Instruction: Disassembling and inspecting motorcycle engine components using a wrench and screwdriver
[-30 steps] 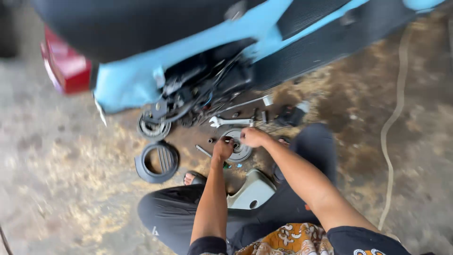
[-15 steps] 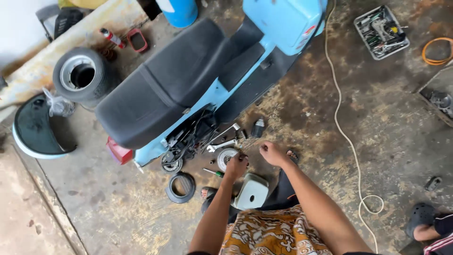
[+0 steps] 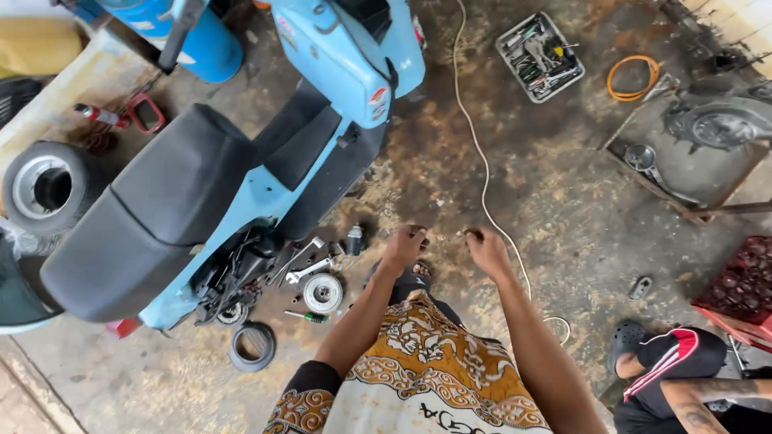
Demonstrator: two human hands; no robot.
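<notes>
My left hand (image 3: 404, 243) and my right hand (image 3: 486, 248) are held out side by side over the stained concrete floor, both with fingers curled. Nothing shows in the left hand. A small dark bit sits at the right fingertips, too small to identify. A round metal pulley (image 3: 322, 292) lies on the floor left of my left hand, beside two wrenches (image 3: 309, 269), a green-handled screwdriver (image 3: 310, 317) and a black rubber ring (image 3: 252, 345). The light-blue scooter (image 3: 342, 56) with its black seat (image 3: 161, 201) stands further left, its engine side exposed.
A white cord (image 3: 481, 173) runs down the floor past my right hand. A tool tray (image 3: 539, 55), orange hose coil (image 3: 633, 77) and engine casing (image 3: 724, 120) lie at the back right. A red crate (image 3: 744, 283) and another person's leg (image 3: 679, 362) are at right. A spare wheel (image 3: 44, 186) is left.
My hands have left the round pulley and moved right, away from the scooter. The view has risen and widened, showing more of the floor.
</notes>
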